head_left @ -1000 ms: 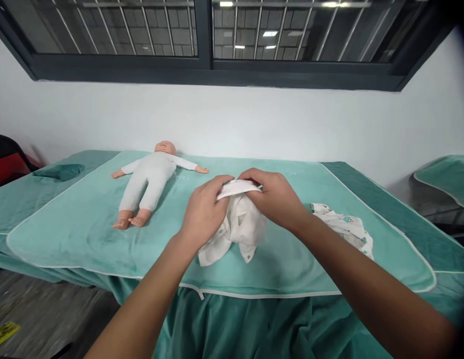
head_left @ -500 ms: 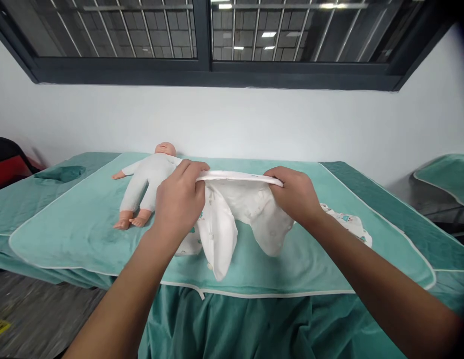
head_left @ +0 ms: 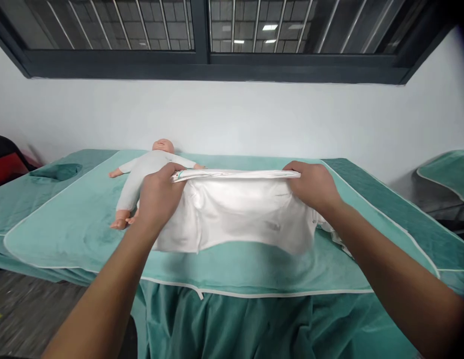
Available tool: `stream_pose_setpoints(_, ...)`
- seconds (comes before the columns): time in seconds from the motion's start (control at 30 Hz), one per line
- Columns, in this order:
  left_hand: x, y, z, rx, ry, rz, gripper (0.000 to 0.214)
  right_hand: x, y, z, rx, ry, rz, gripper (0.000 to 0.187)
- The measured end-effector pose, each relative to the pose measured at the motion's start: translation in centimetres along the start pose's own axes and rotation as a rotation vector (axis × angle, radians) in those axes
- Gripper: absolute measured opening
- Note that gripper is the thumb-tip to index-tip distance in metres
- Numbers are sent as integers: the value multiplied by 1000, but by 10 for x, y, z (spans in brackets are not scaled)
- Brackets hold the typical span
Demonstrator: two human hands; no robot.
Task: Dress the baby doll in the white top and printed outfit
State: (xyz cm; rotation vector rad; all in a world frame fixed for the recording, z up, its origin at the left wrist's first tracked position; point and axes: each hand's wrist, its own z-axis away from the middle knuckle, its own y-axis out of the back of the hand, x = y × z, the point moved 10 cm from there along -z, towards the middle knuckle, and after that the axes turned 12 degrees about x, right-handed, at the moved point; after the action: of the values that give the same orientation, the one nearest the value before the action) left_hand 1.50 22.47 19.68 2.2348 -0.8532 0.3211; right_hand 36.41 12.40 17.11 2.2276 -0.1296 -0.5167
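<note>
White cloth (head_left: 235, 214) looks soft and light, so we pinch its top ends, left hand (head_left: 159, 197) and right hand (head_left: 316, 187) closed tight, behind the mat's (head_left: 235, 276) front edge.

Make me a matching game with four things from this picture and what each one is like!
Things:
1. doll
2. white garment
3. window frame
4. mat

What it is like:
A. dark grey, at the top of the picture
B. green with white trim
C. lying down, dressed in a pale suit
D. stretched between the left hand and right hand

Right pairs: 1-C, 2-D, 3-A, 4-B
</note>
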Motion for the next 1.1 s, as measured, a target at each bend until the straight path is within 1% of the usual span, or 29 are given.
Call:
stream_pose_setpoints(0.07,-13,-27,-3,-112,19,-139,25,7,-24,-11,-105,10,70,33)
stream_pose_setpoints(0.1,-19,-41,0,-157,19,-209,29,10,-38,-13,-148,20,106,33)
stream_pose_setpoints(0.17,-22,-68,14,-204,-23,-319,32,8,-68,-7,-186,39,179,35)
stream_pose_setpoints(0.23,-12,-93,41,-190,-132,-370,35,-8,-94,14,-141,115,211,42)
stream_pose_setpoints(0.27,-4,-108,60,-218,-199,-355,34,-22,-108,30,-125,174,197,44)
stream_pose_setpoints(0.33,12,-141,104,-353,-308,-231,34,-51,-139,70,-159,320,125,46)
stream_pose_setpoints(0.37,15,-155,123,-419,-308,-168,35,-68,-152,90,-184,412,45,45)
stream_pose_setpoints(0.4,15,-165,137,-455,-285,-132,35,-76,-162,104,-204,439,-20,45)
stream_pose_setpoints(0.43,15,-173,145,-479,-267,-108,36,-77,-169,112,-207,405,-56,44)
stream_pose_setpoints(0.47,11,-179,148,-495,-227,-102,36,-73,-176,114,-207,349,-68,43)
stream_pose_setpoints(0.5,6,-185,147,-503,-178,-109,36,-65,-181,111,-203,275,-56,44)
stream_pose_setpoints(0.57,-9,-194,134,-512,-67,-143,37,-49,-187,99,-199,152,-4,48)
stream_pose_setpoints(0.63,-23,-201,116,-509,39,-173,40,-39,-191,84,-198,103,28,52)
stream_pose_setpoints(0.7,-30,-205,98,-487,104,-185,41,-36,-191,70,-177,86,37,54)
stream_pose_setpoints(0.8,-32,-211,76,-443,173,-181,41,-33,-187,56,-117,53,58,53)
stream_pose_setpoints(0.87,-31,-218,65,-427,213,-179,41,-31,-188,47,-100,22,74,53)
stream_pose_setpoints(0.97,-30,-235,53,-418,272,-178,41,-24,-201,31,-131,-41,62,54)
stream_pose_setpoints(1.1,-32,-263,40,-387,348,-189,40,-19,-227,5,-173,-151,30,56)
